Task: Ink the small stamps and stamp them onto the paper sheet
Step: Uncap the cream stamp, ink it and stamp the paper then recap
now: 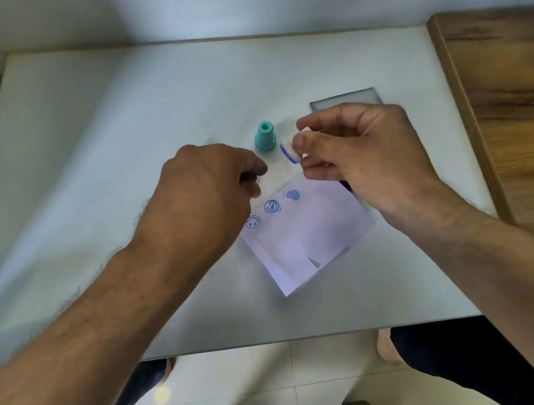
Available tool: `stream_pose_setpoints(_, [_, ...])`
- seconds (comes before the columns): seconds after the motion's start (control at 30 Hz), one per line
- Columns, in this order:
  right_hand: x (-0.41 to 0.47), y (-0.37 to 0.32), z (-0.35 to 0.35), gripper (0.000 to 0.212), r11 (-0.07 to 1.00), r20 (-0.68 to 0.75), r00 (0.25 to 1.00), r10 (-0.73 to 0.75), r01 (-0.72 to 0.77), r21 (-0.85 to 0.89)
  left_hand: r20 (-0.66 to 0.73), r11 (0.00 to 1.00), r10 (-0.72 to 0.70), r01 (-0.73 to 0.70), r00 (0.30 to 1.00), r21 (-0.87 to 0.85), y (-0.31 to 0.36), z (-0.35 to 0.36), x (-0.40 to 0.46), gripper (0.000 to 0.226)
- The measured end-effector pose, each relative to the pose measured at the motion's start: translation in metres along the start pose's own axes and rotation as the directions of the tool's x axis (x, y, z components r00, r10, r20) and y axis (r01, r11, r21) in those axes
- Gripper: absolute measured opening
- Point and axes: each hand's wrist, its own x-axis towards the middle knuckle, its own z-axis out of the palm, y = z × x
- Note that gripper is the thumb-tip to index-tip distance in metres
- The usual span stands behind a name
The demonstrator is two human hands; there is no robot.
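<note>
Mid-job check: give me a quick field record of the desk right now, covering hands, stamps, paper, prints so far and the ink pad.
right hand: pinching a small stamp, inked face blue, held off the paper
left hand: curled above the table, contents not visible
teal stamp: upright on the table
paper sheet: flat, angled
prints: three blue circles along its far edge
ink pad: behind the right hand, mostly hidden

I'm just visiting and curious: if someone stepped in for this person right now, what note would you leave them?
Right hand: pinching a small stamp, its inked blue face turned sideways, above the paper.
Left hand: curled shut near the paper's top corner; what it holds, if anything, is hidden.
Teal stamp stands upright on the table. Ink pad lies behind the right hand.
Done: three blue prints on the paper.
Left: press the held stamp; whether the teal one is used, I can't tell.
</note>
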Motion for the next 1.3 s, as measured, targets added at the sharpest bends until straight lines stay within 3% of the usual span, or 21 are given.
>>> stream_pose_setpoints(0.13, [-0.001,0.001,0.0,0.016,0.998,-0.015,1.0,0.002,-0.001,0.065,-0.13,0.977,0.198,-0.185,0.972,0.106,-0.009,0.016,0.001,0.034])
stream_pose_setpoints(0.3, [-0.001,0.003,0.001,0.017,0.994,-0.025,0.999,-0.026,0.029,0.108,-0.114,0.918,0.343,-0.308,0.932,0.25,-0.021,0.032,0.005,0.032])
stream_pose_setpoints(0.47, [-0.001,0.003,0.001,0.017,0.988,-0.029,0.999,-0.041,0.045,0.15,-0.092,0.904,0.354,-0.315,0.931,0.291,-0.027,0.039,0.006,0.04])
stream_pose_setpoints(0.8, [-0.003,0.005,0.004,0.017,0.983,-0.019,0.999,-0.05,0.053,0.174,-0.044,0.828,0.391,-0.33,0.919,0.453,-0.025,0.039,0.003,0.029])
stream_pose_setpoints(1.03, [-0.003,0.007,0.005,0.021,0.98,-0.045,0.998,-0.043,0.051,0.191,-0.045,0.906,0.351,-0.327,0.935,0.269,-0.024,0.035,0.001,0.04])
stream_pose_setpoints(1.17, [-0.003,0.006,0.004,0.022,0.961,-0.055,0.998,-0.034,0.048,0.274,-0.124,0.918,0.38,-0.356,0.917,0.176,-0.022,0.035,0.002,0.026])
stream_pose_setpoints(1.3, [-0.003,0.001,0.002,0.023,0.897,-0.044,0.998,0.04,-0.016,0.441,-0.276,0.937,0.137,-0.215,0.951,-0.274,-0.01,0.025,0.002,0.028])
